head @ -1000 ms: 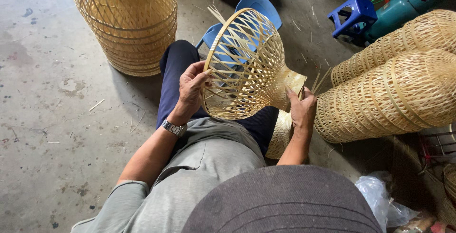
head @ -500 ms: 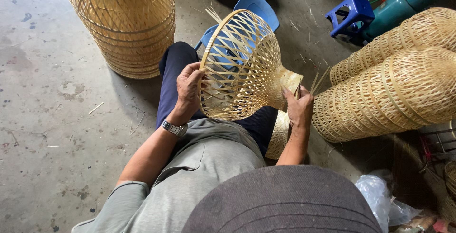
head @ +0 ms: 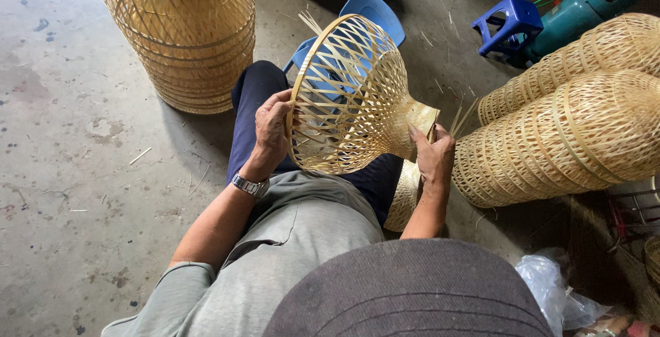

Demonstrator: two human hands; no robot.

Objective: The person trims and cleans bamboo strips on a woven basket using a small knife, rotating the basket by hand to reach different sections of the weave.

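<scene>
- Head view: I sit on the concrete floor (head: pixel 75 193) with a bell-shaped woven bamboo basket (head: pixel 350 96) lying on its side over my lap, at centre frame.
- My left hand (head: pixel 273 127) is curled shut on the basket's wide open rim, fingers hooked over the hoop; a metal wristwatch (head: pixel 249 186) sits on that wrist.
- My right hand (head: pixel 433 155) is closed about the basket's narrow neck at centre right, fingers pressed against the weave, with loose bamboo strips (head: pixel 459 118) sticking up just beside it.
- A blue plastic chair (head: pixel 375 14) shows behind and through the basket's open lattice.
- At upper left stands a tall open-weave basket (head: pixel 182 31).
- At right, finished baskets (head: pixel 570 124) lie stacked on their sides, near my right hand.
- At upper right are a small blue stool (head: pixel 509 24) and a teal machine (head: pixel 588 4) touching it.
- Clear plastic bags (head: pixel 557 292) lie at lower right.
</scene>
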